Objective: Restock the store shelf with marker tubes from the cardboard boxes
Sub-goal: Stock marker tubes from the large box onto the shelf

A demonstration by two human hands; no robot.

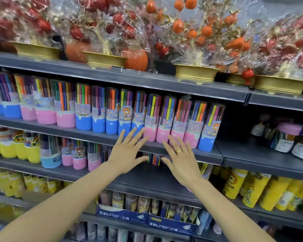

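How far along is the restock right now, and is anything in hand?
Done: the row of marker tubes fills its shelf from the left edge to the last blue-based tube. In hand: nothing; the left hand and right hand are spread open before the pink-based tubes. Left: the shelf section to the right is mostly bare. No cardboard boxes in view.

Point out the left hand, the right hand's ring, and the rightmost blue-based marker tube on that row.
left hand (128,153), head view, back of the hand.
ring (179,151), head view, gold band on a right-hand finger.
blue-based marker tube (206,143), head view, its blue base.
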